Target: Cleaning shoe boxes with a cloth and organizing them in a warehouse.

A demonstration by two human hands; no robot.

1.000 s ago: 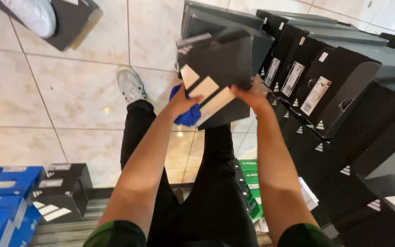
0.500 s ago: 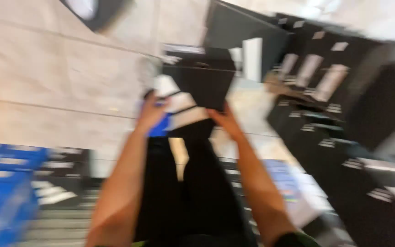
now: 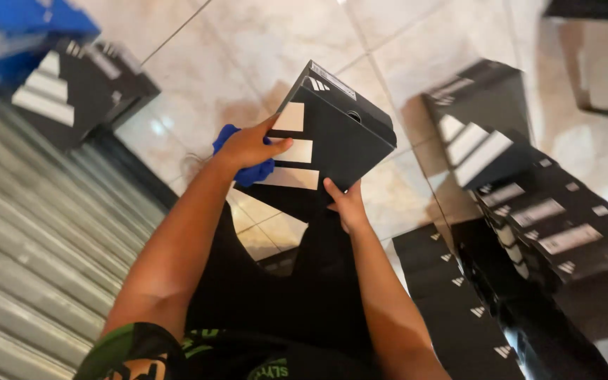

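Black shoe box (image 3: 328, 141) w/ pale stripes on lid is held up in the air over the tiled floor (image 3: 198, 63), tilted, one corner pointing away from the person. Left hand (image 3: 248, 144): grip clamped on the box's left edge, thumb across the lid; a blue cloth (image 3: 244, 169) is bunched under the same hand, touching the box. Right hand (image 3: 346, 204): grip closed on the box's lower edge, fingers on the lid near the bottom corner. Right of the arms, a stack of black boxes (image 3: 550, 232) on their sides, labelled ends showing. Another black box (image 3: 72, 88) sits on the floor near top-left, just beside blue boxes (image 3: 15, 35) and next to a ribbed metal shutter (image 3: 29, 239).
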